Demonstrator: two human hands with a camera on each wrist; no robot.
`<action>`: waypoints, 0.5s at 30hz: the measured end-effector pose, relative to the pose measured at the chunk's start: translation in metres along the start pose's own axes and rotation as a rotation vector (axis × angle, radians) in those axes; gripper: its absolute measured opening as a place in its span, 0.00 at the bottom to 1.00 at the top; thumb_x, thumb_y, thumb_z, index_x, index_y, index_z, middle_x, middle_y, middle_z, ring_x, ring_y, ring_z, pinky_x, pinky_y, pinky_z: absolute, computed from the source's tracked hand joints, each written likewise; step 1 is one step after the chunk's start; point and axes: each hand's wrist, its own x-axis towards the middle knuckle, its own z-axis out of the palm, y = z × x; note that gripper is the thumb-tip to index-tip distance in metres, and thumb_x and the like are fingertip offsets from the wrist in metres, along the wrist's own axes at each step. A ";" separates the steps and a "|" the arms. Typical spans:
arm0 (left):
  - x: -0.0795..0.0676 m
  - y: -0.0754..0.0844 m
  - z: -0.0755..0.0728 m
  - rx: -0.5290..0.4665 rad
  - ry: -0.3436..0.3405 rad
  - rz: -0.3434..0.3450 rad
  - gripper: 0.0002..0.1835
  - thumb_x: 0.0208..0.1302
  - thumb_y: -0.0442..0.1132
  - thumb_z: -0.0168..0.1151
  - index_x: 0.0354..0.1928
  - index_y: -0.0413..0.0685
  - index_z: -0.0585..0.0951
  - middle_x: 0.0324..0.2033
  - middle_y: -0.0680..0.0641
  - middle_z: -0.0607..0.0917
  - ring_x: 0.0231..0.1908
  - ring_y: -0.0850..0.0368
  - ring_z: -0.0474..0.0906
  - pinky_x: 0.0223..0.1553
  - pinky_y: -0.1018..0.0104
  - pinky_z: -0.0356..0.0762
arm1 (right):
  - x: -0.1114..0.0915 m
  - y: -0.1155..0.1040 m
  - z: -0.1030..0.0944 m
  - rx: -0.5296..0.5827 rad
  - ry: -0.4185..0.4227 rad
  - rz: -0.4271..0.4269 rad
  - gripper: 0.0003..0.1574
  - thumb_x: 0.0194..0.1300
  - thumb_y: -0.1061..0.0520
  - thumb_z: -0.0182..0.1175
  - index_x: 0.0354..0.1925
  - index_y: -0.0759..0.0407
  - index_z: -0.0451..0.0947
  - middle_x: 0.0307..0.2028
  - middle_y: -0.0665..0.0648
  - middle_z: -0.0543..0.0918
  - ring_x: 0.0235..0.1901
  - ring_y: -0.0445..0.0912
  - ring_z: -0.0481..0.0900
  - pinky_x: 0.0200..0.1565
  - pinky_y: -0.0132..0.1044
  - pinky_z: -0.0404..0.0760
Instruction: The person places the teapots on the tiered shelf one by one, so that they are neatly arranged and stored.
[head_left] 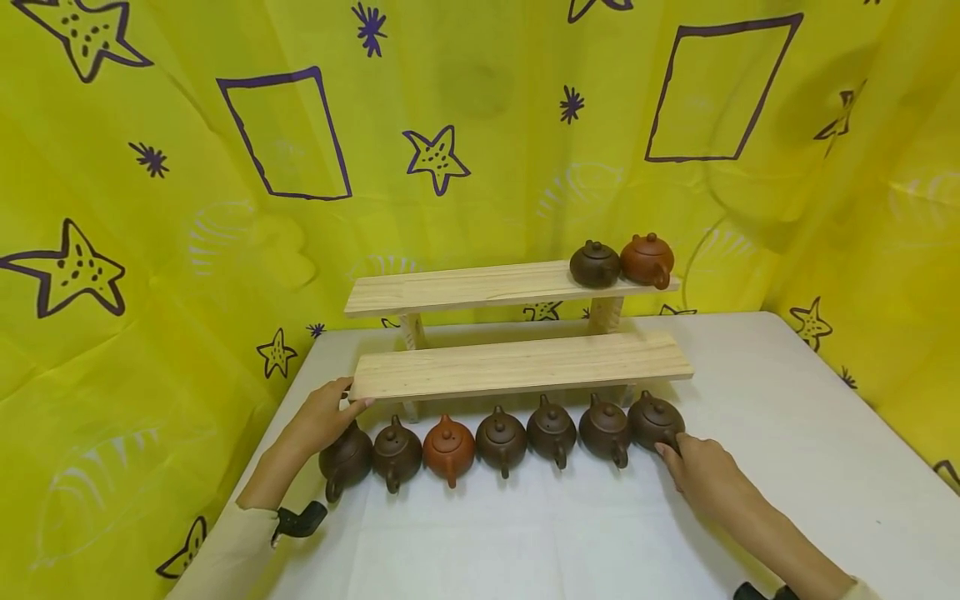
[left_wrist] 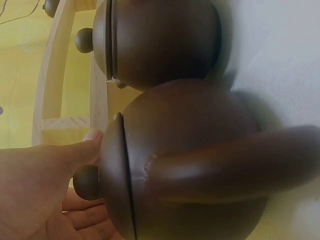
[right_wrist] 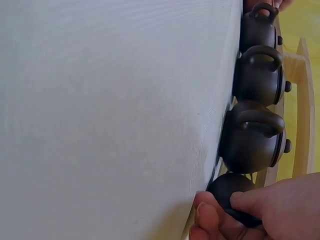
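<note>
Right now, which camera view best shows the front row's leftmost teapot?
Left wrist: the teapot is close up, lid and handle plain, though cropped. The head view shows it small, partly behind the left hand; the right wrist view doesn't clearly show it.

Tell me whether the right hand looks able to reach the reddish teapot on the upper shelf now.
Probably yes, after the right hand releases the dark teapot it grips: the reddish teapot stands at the right end of the upper shelf, with nothing before it on the lower shelf.
</note>
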 end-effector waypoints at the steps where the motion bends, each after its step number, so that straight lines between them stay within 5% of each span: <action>1: 0.000 0.000 0.000 -0.002 -0.001 0.001 0.33 0.80 0.46 0.60 0.69 0.20 0.69 0.63 0.20 0.76 0.62 0.24 0.76 0.62 0.33 0.76 | -0.001 0.000 0.000 0.006 0.000 0.000 0.23 0.84 0.55 0.49 0.28 0.60 0.69 0.19 0.52 0.74 0.19 0.46 0.70 0.25 0.39 0.71; 15: 0.000 0.000 -0.001 -0.006 -0.001 0.010 0.32 0.80 0.47 0.60 0.68 0.22 0.71 0.63 0.21 0.77 0.63 0.24 0.75 0.62 0.32 0.75 | -0.010 -0.004 -0.023 -0.026 0.100 -0.088 0.22 0.85 0.56 0.51 0.28 0.60 0.70 0.18 0.49 0.76 0.18 0.44 0.70 0.22 0.37 0.70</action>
